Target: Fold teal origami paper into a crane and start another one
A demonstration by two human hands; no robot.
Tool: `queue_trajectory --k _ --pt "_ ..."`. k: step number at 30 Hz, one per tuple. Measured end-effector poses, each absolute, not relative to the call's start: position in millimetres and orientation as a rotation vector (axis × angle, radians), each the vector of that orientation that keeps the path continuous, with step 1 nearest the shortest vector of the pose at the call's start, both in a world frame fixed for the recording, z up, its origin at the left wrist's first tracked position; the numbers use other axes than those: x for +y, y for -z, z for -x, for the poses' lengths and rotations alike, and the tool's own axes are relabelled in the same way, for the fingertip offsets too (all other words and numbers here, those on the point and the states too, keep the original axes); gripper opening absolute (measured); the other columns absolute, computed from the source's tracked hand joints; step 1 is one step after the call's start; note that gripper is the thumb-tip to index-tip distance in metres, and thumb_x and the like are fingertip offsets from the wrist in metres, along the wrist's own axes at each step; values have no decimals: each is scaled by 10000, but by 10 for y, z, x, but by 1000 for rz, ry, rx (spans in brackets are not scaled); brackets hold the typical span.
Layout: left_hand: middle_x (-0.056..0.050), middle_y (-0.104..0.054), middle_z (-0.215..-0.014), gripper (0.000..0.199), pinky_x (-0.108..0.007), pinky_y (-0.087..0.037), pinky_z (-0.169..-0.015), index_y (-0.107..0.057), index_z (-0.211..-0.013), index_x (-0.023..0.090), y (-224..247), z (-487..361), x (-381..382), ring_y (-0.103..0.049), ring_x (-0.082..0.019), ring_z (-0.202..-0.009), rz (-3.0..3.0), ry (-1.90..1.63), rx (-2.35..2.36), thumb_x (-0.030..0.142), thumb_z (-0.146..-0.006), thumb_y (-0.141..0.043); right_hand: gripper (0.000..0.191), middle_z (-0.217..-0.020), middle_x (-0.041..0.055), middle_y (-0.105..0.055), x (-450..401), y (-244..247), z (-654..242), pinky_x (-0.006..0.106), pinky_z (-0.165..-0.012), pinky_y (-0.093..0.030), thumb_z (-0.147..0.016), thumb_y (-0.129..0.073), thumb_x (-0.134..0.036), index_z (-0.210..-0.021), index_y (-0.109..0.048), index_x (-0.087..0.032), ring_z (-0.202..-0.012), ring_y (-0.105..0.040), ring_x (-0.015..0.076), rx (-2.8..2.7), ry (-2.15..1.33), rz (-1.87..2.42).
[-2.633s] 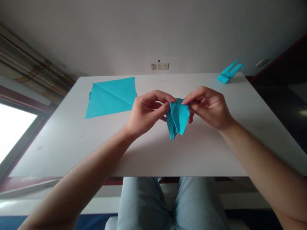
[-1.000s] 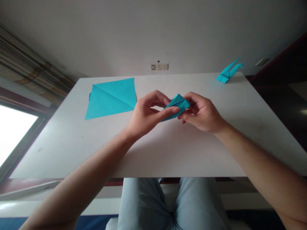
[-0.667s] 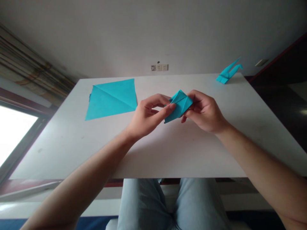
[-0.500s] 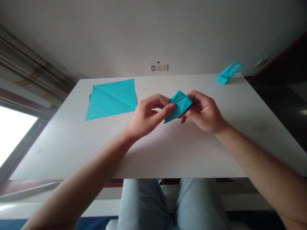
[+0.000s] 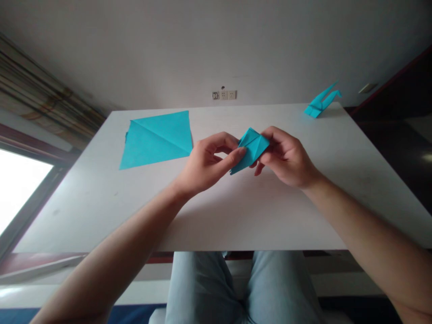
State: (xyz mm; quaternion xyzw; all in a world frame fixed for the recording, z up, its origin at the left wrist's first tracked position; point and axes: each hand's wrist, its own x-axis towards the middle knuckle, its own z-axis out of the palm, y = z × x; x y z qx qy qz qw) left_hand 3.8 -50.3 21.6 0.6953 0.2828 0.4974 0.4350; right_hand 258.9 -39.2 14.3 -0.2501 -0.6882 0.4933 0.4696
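A piece of turquoise paper folded into a pointed, multi-layered shape (image 5: 251, 150) is held above the middle of the white table, with its tip pointing down and to the left. My right hand (image 5: 285, 157) pinches its right side between the fingers and thumb. My left hand (image 5: 211, 159) grips its left edge, with the thumb lying across the paper. The fingers hide part of the paper's underside. To the left lies a flat turquoise paper square (image 5: 155, 140) with diagonal creases. A finished turquoise origami crane (image 5: 319, 105) stands at the far right corner.
The white table (image 5: 256, 216) ends just before my jeans-covered legs (image 5: 209, 288). A wall socket panel (image 5: 223, 95) sits beyond its far edge. A bright window (image 5: 20, 193) and striped curtain (image 5: 43, 85) are on the left, with a dark floor on the right.
The folded paper has turned from hanging point-down to pointing down-left, and it now looks flatter. Both hands have shifted their grip around it. Over the last half second it has barely moved.
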Motion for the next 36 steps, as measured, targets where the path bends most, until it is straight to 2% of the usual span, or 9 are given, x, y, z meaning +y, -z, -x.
queue_trajectory --k 6,8,11,14,19,24,28,31,36 --pt "-60 -865 -1059 456 -289 -734 -730 -811 -1017 244 -134 28 -466 -840 -198 -908 -1720 -1183 610 664 -1179 -883 403 -839 -50 -818 -405 -215 -2600 242 -563 -661 -1127 -1000 -641 -1100 -766 -314 -657 -793 150 -1703 -1114 660" --pt "-43 -874 -1140 362 -264 -739 -717 -805 -1171 266 -89 34 -439 -854 -178 -900 -1697 -1252 581 616 -1169 -898 407 -826 -44 -832 -422 -242 -2611 244 -573 -659 -1154 -969 -639 -1054 -763 -302 -650 -797 150 -1747 -1112 657" --pt "-13 -850 -1116 433 -218 -712 -673 -793 -1336 291 -52 6 -420 -842 -144 -827 -1714 -1325 612 565 -1092 -1023 418 -777 -38 -829 -446 -264 -2615 252 -586 -654 -1184 -932 -628 -1004 -769 -288 -633 -792 155 -1807 -1131 665" --pt "-17 -839 -1057 406 -212 -728 -681 -845 -1227 264 -66 -28 -442 -853 -143 -833 -1713 -1265 658 585 -1086 -1050 451 -736 -39 -792 -453 -258 -2599 268 -564 -632 -1150 -956 -665 -981 -776 -288 -616 -756 168 -1817 -1159 714" --pt "-9 -848 -972 471 -205 -737 -650 -861 -1126 251 -124 -46 -497 -875 -144 -811 -1580 -1212 711 676 -1070 -1057 423 -976 -25 -861 -437 -207 -2564 276 -560 -655 -1019 -1093 -642 -1129 -837 -324 -675 -752 156 -1734 -1054 732" --pt "-33 -897 -1064 566 -214 -743 -631 -863 -1096 236 -192 -58 -524 -901 -164 -848 -1535 -1164 781 688 -934 -1162 360 -950 -7 -871 -434 -158 -2570 291 -607 -699 -1065 -1048 -642 -1109 -898 -317 -722 -781 171 -1723 -975 713" --pt "-73 -941 -1060 593 -258 -765 -652 -872 -1072 221 -206 -70 -537 -935 -209 -874 -1522 -1179 817 724 -929 -1152 335 -970 18 -898 -413 -130 -2605 344 -652 -739 -1027 -1088 -615 -1069 -935 -320 -793 -832 215 -1708 -938 731" --pt "-71 -950 -1033 541 -265 -764 -647 -873 -1031 227 -193 -74 -520 -931 -206 -844 -1577 -1238 774 681 -945 -1153 340 -993 28 -915 -378 -117 -2643 386 -662 -743 -967 -1148 -603 -1035 -940 -343 -813 -834 240 -1708 -965 728" --pt "-49 -939 -996 454 -276 -763 -653 -876 -1028 241 -173 -64 -477 -905 -193 -812 -1691 -1284 744 593 -959 -1154 401 -1034 14 -921 -377 -149 -2681 394 -671 -738 -879 -1223 -544 -1133 -972 -362 -781 -811 225 -1715 -1066 707"
